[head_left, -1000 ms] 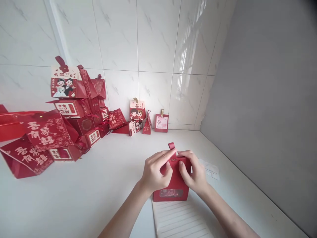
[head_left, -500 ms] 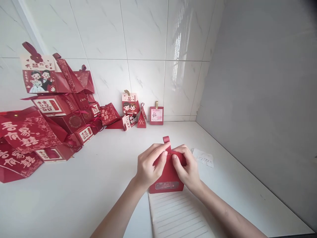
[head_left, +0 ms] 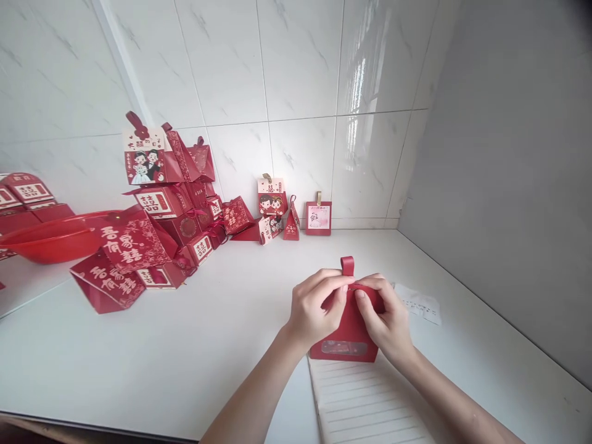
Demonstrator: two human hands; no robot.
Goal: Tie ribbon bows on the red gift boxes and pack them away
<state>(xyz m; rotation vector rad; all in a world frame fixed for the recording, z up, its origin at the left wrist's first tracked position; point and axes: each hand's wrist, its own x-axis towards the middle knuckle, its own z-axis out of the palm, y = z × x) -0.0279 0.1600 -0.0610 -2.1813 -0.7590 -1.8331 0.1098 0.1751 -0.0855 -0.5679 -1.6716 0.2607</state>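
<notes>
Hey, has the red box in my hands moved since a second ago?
No, the red box has kept its spot against the lined paper; the camera turned.

Your desk has a white, smooth top. Nearest to you there lies the lined paper, and its far end meets the bottom of the red box. To the right, a white paper slip lies flat. At the left, you have the pile of red boxes on the desk. Near the wall stand a pointed red box and, apart from it, a square box with pink front.
</notes>
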